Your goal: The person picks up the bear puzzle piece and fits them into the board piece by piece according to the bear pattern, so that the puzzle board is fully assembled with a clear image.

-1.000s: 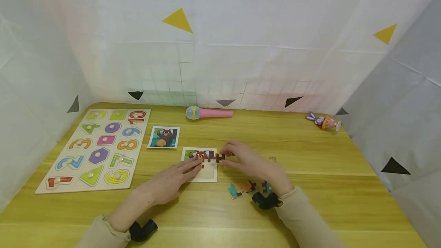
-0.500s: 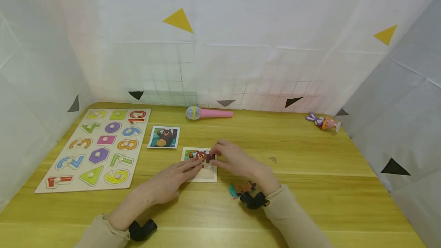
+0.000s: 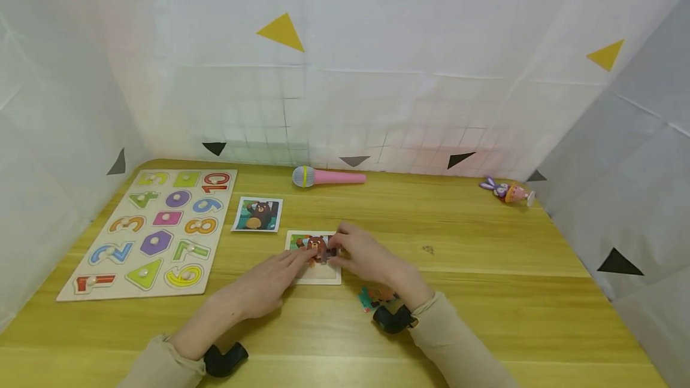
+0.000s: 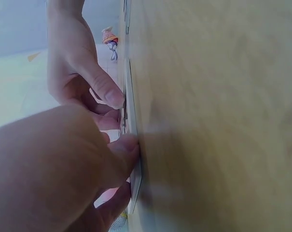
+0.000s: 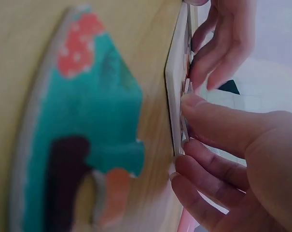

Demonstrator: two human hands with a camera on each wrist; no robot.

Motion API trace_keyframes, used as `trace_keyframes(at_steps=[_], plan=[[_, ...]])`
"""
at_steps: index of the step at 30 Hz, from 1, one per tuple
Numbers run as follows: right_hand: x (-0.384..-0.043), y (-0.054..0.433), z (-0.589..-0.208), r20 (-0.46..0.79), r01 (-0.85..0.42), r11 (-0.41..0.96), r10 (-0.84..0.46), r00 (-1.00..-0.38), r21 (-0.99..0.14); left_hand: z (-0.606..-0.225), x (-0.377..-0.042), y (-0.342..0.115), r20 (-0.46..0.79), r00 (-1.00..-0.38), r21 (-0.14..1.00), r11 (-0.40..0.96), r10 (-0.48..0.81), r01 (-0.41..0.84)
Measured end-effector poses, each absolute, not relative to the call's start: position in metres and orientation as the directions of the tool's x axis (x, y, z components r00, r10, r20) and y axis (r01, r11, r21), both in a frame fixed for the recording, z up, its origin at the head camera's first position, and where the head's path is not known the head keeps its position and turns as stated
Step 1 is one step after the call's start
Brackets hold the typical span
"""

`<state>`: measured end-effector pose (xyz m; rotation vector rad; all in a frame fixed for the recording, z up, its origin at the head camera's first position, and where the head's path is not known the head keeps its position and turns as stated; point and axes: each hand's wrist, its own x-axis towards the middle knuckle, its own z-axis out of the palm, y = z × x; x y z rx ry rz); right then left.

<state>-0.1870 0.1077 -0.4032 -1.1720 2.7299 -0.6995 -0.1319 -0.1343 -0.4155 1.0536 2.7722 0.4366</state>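
A small bear jigsaw lies in its pale puzzle tray [image 3: 329,280], with the bear's head at the top and bare tray showing lower down. My left hand [image 3: 264,283] rests on the tray's left side, fingers stretched over the bear, thumb at the near edge in the left wrist view. Over the tray's right side, my right hand [image 3: 369,256] pinches a jigsaw piece [image 5: 187,130] between thumb and fingers. That piece is seen edge-on and mostly covered by the fingers. Loose jigsaw pieces [image 3: 372,298] lie near the right wrist; one teal piece [image 5: 104,104] looms large in the right wrist view.
A bear picture card [image 3: 257,214] lies behind the tray to the left. Farther left is a number-and-shape peg board [image 3: 121,268]. A pink toy microphone [image 3: 336,178] lies at the back, and a rabbit figure [image 3: 509,191] at the far right. White cloth walls enclose the table.
My right hand has moved left with the jigsaw piece, from beside the tray's right edge to over the tray. The left hand has stayed in place.
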Motion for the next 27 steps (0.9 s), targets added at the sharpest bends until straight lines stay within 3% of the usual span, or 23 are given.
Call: trace_keyframes(at_steps=[11,18,27], plan=[[-0.186,0.104,-0.406,0.085,-0.599,0.666,-0.634,-0.769,-0.445,-0.412,-0.134,-0.129,-0.039,-0.71,0.238,0.697,0.703,0.676],[-0.184,0.104,-0.404,0.1,-0.595,0.668,-0.623,-0.776,-0.447,-0.414,-0.132,-0.127,-0.06,-0.723,0.25,0.711,0.688,0.657],[-0.184,0.104,-0.403,0.103,-0.584,0.677,-0.61,-0.786,-0.447,-0.414,-0.13,-0.124,-0.058,-0.719,0.164,0.717,0.693,0.678]])
